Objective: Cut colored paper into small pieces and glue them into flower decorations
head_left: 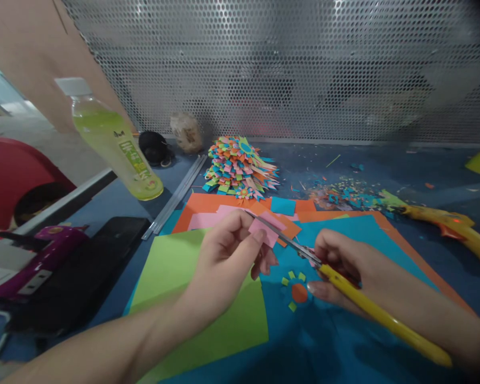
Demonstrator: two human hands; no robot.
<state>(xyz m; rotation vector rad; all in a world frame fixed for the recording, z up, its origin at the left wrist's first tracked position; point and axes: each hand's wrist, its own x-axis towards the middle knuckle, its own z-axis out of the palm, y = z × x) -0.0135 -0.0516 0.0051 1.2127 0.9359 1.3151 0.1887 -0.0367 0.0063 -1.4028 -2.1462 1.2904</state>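
Note:
My left hand (232, 248) pinches a small pink paper piece (263, 234) between thumb and fingers. My right hand (350, 261) grips yellow-handled scissors (352, 290), whose thin metal blades reach left to the pink paper. The blades lie across the paper's upper part; whether they have cut into it cannot be made out. Below the scissors, on blue paper (336, 346), lies a small paper flower (299, 293) with an orange round centre and green tabs. A green sheet (172, 277) spreads beneath my left hand and forearm.
Behind my hands stands a pile of colourful paper flowers (240, 165). Paper scraps (344, 193) and a yellow glue gun (452, 226) lie right. Left are a tilted drink bottle (112, 144), clear glue sticks (176, 197), a black phone-like slab (84, 277) and a purple power strip (28, 266).

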